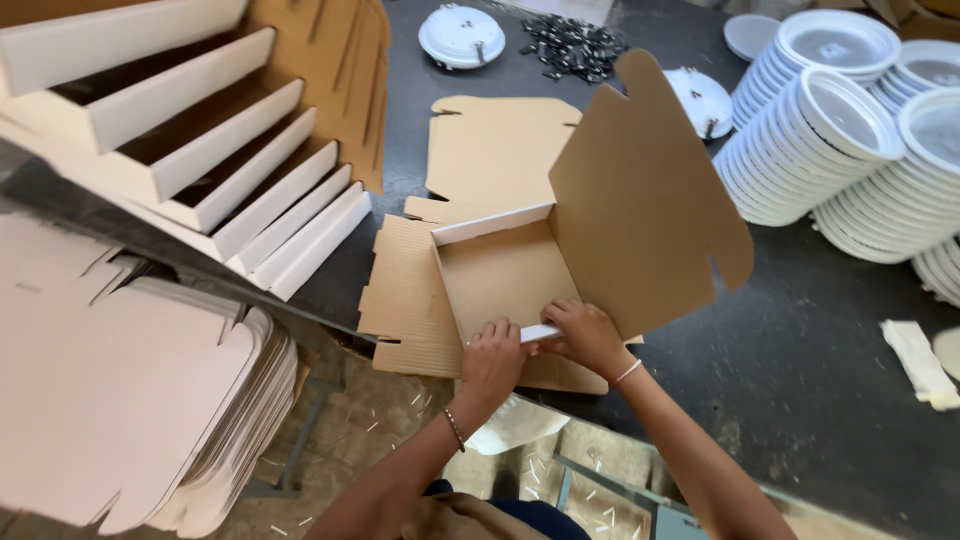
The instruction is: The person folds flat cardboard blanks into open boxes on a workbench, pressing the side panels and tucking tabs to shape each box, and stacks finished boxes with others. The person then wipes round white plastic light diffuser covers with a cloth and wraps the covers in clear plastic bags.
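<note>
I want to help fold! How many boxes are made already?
Six or so finished boxes lean stacked at upper left. Both hands, left hand and right hand, press down the near wall of one half-folded box. A tall pile of flat blanks waits.

White round lids (850,150) lie in leaning rows on the dark surface (800,360). Left of them, a heap of small black clips (572,45); farther left, finished white boxes (200,150) fanned out, flat blanks (120,400) piled below those.

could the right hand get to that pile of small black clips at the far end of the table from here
Probably not without leaning: the right hand is on the half-folded box, whose raised flap stands between it and the black clips.
</note>
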